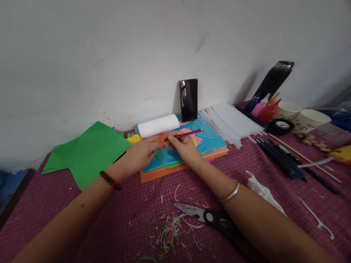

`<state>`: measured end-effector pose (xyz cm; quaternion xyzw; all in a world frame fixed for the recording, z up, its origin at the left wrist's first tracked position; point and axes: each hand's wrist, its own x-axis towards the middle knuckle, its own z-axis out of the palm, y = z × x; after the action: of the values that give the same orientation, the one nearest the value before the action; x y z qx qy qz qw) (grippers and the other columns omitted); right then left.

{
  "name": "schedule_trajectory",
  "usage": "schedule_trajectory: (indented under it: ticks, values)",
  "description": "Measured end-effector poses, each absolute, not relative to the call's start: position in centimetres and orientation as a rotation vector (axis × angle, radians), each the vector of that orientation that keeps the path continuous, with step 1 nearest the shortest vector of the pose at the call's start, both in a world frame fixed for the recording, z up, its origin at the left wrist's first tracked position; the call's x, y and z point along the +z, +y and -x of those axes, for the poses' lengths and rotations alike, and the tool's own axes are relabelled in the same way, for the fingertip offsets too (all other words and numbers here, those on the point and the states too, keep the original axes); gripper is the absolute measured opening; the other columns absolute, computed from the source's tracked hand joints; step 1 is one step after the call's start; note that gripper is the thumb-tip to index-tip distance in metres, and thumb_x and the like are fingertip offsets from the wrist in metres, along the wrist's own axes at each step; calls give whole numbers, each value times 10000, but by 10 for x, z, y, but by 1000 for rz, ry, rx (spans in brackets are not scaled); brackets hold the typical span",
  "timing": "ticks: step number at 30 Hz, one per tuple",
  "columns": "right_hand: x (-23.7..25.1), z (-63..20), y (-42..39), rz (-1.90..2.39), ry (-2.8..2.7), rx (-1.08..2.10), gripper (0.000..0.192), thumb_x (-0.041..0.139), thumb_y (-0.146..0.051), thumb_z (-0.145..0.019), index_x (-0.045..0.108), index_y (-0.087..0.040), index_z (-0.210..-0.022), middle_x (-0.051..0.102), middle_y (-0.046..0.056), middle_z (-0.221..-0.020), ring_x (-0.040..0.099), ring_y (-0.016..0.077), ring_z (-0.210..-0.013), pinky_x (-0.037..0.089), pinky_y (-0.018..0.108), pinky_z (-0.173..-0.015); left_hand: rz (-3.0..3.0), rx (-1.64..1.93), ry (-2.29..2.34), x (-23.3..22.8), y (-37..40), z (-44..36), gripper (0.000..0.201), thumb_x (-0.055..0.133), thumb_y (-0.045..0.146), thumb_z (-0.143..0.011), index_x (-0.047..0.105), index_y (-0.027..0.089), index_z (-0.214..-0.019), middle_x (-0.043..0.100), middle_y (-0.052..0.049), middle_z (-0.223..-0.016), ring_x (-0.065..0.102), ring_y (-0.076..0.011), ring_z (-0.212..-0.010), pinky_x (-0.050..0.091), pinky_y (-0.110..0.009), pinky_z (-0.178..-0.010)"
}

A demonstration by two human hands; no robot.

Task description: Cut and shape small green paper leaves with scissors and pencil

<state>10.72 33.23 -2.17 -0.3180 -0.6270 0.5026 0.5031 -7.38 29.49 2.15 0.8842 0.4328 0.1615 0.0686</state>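
Both forearms reach up from the bottom of the frame across the table (285, 169), which wears a maroon checked cloth and stands against a bare white wall (110, 35) filling the upper half. Centre frame, the hands meet over a stack of coloured sheets (212, 143): the left hand (139, 155) presses a small orange cut-out (162, 140) flat, fingers closed on its edge, while the right hand (185, 146) is clamped on a red pencil (184, 135) with its tip at that piece. Marking looks to be under way, not finished. Cutting seems partly done, judging by the paper slivers (168, 232) low in the frame beside the black-handled scissors (207, 215). A green sheet (91, 151) lies at left, a white roll (158, 125) and a phone (188, 99) lean by the wall, and cups (310, 119) and a yellow glue gun (350, 155) sit at right.
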Motion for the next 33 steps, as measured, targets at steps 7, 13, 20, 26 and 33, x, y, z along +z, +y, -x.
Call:
schedule_trajectory:
  ticks: [7, 13, 20, 26, 33]
  values:
    - [-16, -107, 331, 790, -1502, 1251, 168, 527, -295, -867, 592, -150, -813, 590, -12, -644, 493, 78, -505, 405, 216, -508, -2779, 257, 1240, 14, 301, 73, 338, 405, 59, -776, 664, 187, -951, 638, -76, -898, 597, -194, -883, 502, -374, -822]
    - [-13, -108, 330, 813, -1540, 1263, 153, 506, -243, -879, 602, -151, -803, 591, -10, -643, 501, 78, -520, 419, 206, -511, -2642, 672, 1334, 11, 278, 73, 171, 460, 138, -836, 616, 203, -814, 629, -43, -860, 591, -167, -831, 516, -347, -768]
    - [-12, -109, 327, 794, -1605, 1266, 151, 519, -250, -854, 602, -149, -781, 592, -14, -622, 504, 85, -517, 416, 218, -527, -2664, 631, 1566, -8, 228, 78, 179, 475, 202, -903, 624, 176, -999, 641, -87, -1081, 571, -208, -1018, 459, -404, -941]
    - [-13, -104, 322, 833, -1602, 1281, 22, 548, -163, -787, 547, -162, -765, 585, -21, -615, 558, 105, -567, 434, 225, -549, -2734, 451, 1753, -10, 211, 73, 296, 464, 252, -911, 607, 200, -1165, 613, -103, -1181, 529, -258, -1110, 371, -484, -1023]
    - [-11, -98, 316, 883, -1736, 1320, 68, 582, -168, -779, 574, -154, -713, 643, 18, -640, 584, 126, -577, 456, 247, -561, -2661, 327, 1969, -16, 199, 75, 430, 526, 429, -867, 527, 367, -1293, 432, -91, -1429, 363, -362, -1310, 247, -628, -1043]
